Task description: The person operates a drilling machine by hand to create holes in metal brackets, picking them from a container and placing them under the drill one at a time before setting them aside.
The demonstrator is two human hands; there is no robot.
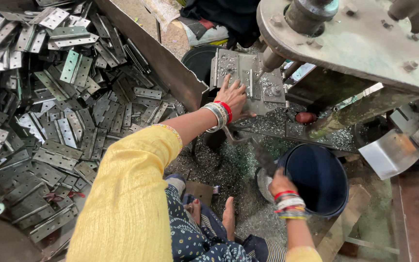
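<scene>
Left arm stretched forward in a yellow sleeve, bangles at the wrist, left hand [232, 95] flat, palm down, fingers spread and pressing. Right arm bent lower, forearm rising from the bottom edge, bangles at the wrist, right hand [280, 183] curled shut, knuckles up, fingers hidden beneath.

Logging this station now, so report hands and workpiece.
Left hand flat on the metal plate under the drill. Right hand at the bucket rim, grip unclear. Metal shavings around the plate.

right hand [278, 183] fingers blurred | hinge pile [49, 111] cut off left
</scene>
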